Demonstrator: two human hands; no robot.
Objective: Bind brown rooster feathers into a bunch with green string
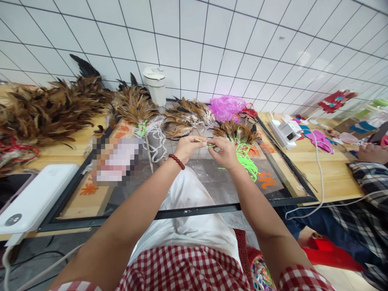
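Observation:
My left hand [188, 148], with a dark red bead bracelet [176, 161] at the wrist, pinches a thin green cord [198, 140]. Close beside it, my right hand [223, 151] has its fingers pressed together on the same green cord. Both hands are over the black-framed glass panel [209, 173]. Just right of my right hand lies a bundle of bright green cords [247, 161], below a small bunch of brown feathers [235, 131]. Behind my hands is another bunch of brown feathers [184, 117].
Along the tiled wall stand a white lidded cup [156, 87] and a pink plastic bag [226, 107]. A large feather pile [51, 109] and a white power bank [39, 198] are at left. At right are a white power strip [284, 131] and another person's hand [372, 153].

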